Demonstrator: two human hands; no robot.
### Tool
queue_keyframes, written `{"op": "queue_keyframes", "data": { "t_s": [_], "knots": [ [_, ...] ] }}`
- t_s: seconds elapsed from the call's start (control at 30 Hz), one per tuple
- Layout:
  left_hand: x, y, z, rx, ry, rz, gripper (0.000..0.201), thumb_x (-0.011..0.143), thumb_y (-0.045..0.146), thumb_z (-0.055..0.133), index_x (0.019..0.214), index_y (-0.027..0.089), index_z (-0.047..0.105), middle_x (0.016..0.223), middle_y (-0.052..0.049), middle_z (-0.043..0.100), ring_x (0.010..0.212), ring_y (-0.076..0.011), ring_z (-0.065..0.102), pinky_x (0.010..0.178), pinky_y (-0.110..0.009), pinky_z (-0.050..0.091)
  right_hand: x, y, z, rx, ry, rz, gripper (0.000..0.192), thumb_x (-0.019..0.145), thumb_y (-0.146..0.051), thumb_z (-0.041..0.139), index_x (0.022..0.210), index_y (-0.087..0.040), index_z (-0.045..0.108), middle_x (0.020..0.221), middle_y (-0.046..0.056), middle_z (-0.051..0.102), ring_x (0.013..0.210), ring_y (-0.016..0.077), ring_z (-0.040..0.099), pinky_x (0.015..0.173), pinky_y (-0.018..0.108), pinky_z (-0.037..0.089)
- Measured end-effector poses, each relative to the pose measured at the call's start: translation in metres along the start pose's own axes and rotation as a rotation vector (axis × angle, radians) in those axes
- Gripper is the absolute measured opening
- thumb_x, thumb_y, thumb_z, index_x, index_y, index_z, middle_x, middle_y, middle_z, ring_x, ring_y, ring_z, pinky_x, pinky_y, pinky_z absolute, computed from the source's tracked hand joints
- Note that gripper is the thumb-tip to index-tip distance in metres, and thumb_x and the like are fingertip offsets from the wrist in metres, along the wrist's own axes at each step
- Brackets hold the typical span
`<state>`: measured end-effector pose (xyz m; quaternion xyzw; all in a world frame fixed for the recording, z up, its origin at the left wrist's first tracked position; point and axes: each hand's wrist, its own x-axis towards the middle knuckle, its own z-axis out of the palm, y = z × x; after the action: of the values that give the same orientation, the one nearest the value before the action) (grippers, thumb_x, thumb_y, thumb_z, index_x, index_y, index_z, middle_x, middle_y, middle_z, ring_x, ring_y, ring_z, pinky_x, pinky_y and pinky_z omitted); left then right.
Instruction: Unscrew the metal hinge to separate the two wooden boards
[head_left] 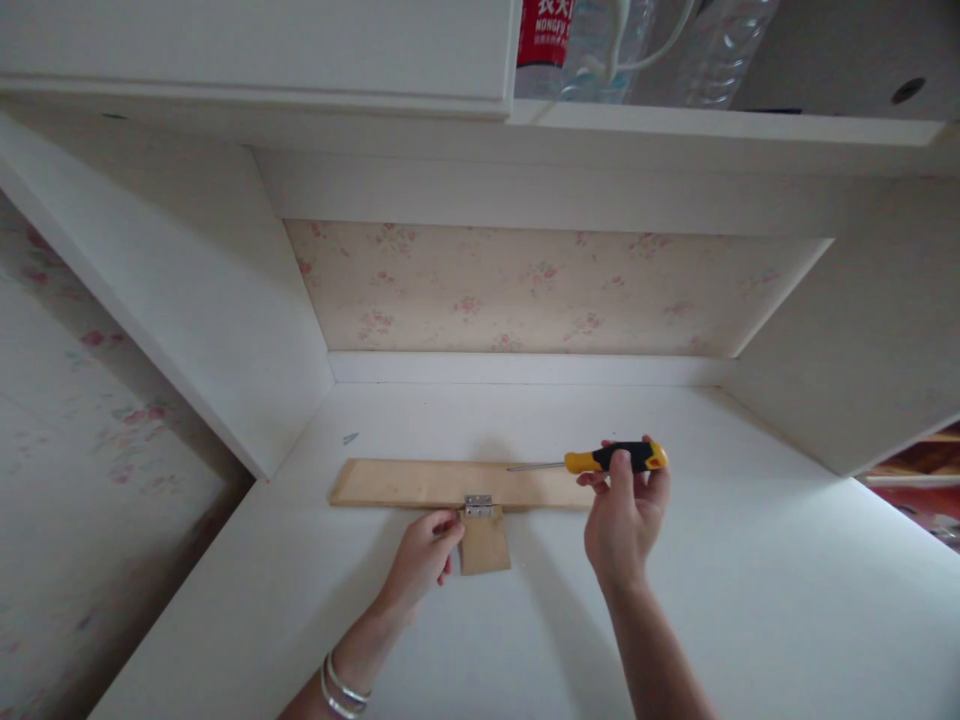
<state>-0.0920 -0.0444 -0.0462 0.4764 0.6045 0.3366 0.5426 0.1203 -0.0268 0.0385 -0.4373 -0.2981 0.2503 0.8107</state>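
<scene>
"What's nearest?"

"Two bracelets point(345, 690) on the left wrist. Past them, the left hand point(426, 552) has its fingertips drawn together at the top left corner of the block point(486, 548), by the hinge point(478, 500). Whether they pinch anything, I can't tell."

"And the right hand point(624, 520)?"

"Fingers curled firmly round the screwdriver point(615, 458), its tip over the board point(405, 484), right of the hinge."

"How far along is it?"

"Partway, I'd judge. The hinge spans the join of block and board, both lying on the desk point(750, 580). What's left depends on its screws, and they're too small to make out from here."

"Anything in the way?"

"Those left fingers crowd the hinge's left edge, perhaps. Small bits point(350, 438) lie just beyond the board; then comes flowered wallpaper point(465, 290), and bottles point(544, 45) on the shelf point(712, 120) overhead, well apart."
</scene>
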Motion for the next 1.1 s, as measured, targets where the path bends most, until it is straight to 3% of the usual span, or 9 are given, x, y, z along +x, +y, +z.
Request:
{"op": "queue_keyframes", "data": {
  "t_s": [0.17, 0.4, 0.53, 0.73, 1.1],
  "knots": [
    [0.003, 0.000, 0.004, 0.053, -0.027, -0.024, 0.031, 0.073, 0.044, 0.056, 0.091, 0.018, 0.059, 0.070, 0.002, 0.055, 0.039, -0.0056, 0.039, 0.033, -0.020, 0.024, -0.012, 0.017, 0.013, -0.045, -0.182, 0.031, 0.052, 0.083, -0.041, 0.057, 0.130, -0.025, 0.041, 0.097, 0.004, 0.057, 0.057, 0.0068, 0.049, 0.049, 0.022, 0.048],
    [0.006, 0.000, 0.013, 0.076, 0.044, 0.050, 0.040, 0.082, 0.053, 0.044, 0.093, 0.017, 0.057, 0.056, 0.004, 0.050, 0.036, -0.0071, 0.039, 0.035, -0.019, 0.026, -0.026, 0.047, 0.000, -0.037, -0.052, 0.022, 0.050, 0.085, -0.041, 0.055, 0.130, -0.026, 0.041, 0.095, 0.003, 0.056, 0.058, 0.0075, 0.050, 0.044, 0.020, 0.046],
    [0.004, 0.002, 0.016, 0.072, 0.030, 0.017, 0.045, 0.083, 0.056, 0.042, 0.098, 0.016, 0.055, 0.053, 0.006, 0.047, 0.033, -0.0069, 0.036, 0.031, -0.019, 0.021, -0.027, 0.047, -0.003, -0.013, -0.079, -0.018, 0.051, 0.085, -0.039, 0.056, 0.131, -0.026, 0.040, 0.095, 0.003, 0.055, 0.055, 0.0070, 0.049, 0.043, 0.021, 0.045],
    [0.008, 0.006, 0.019, 0.072, 0.076, -0.001, 0.035, 0.080, 0.047, 0.047, 0.087, 0.014, 0.057, 0.061, 0.004, 0.051, 0.037, -0.0070, 0.042, 0.031, -0.019, 0.024, -0.029, 0.040, -0.007, -0.027, -0.101, -0.060, 0.050, 0.086, -0.036, 0.055, 0.133, -0.026, 0.040, 0.096, 0.004, 0.054, 0.055, 0.0072, 0.050, 0.043, 0.021, 0.045],
    [0.007, 0.004, 0.018, 0.094, 0.105, -0.017, 0.032, 0.080, 0.046, 0.047, 0.084, 0.016, 0.057, 0.051, 0.005, 0.046, 0.037, -0.0089, 0.043, 0.031, -0.018, 0.024, -0.033, 0.039, -0.010, 0.013, -0.175, -0.093, 0.049, 0.087, -0.031, 0.054, 0.133, -0.025, 0.039, 0.099, 0.006, 0.054, 0.056, 0.0073, 0.049, 0.044, 0.021, 0.044]
  ]
}}
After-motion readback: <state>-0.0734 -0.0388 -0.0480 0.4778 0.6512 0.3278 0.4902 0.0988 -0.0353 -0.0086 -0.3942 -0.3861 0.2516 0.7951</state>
